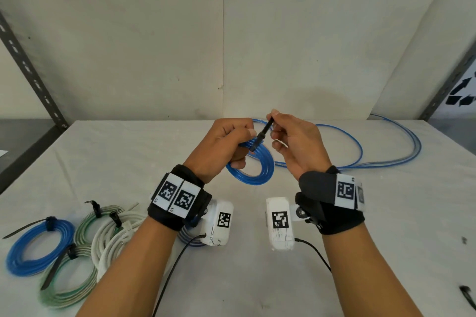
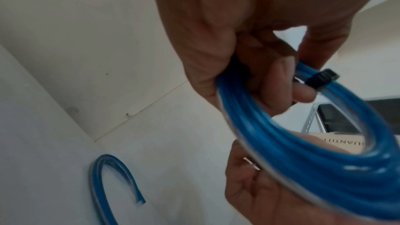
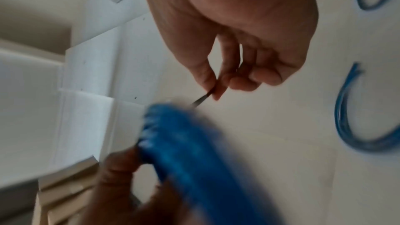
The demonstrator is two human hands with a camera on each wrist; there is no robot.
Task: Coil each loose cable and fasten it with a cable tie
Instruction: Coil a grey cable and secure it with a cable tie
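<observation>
Head view: the fastening step is in hand. The left hand (image 1: 224, 143) grips the blue coil (image 1: 253, 166) above the table's (image 1: 334, 252) far middle; the right hand (image 1: 296, 144) pinches the black cable tie's (image 1: 261, 134) tail, and the next move probably calls for pulling it snug.

Left wrist view: the tie's head sits on glossy blue loops.

Right wrist view: the pinch on the tail is plain, the coil blurred
</observation>
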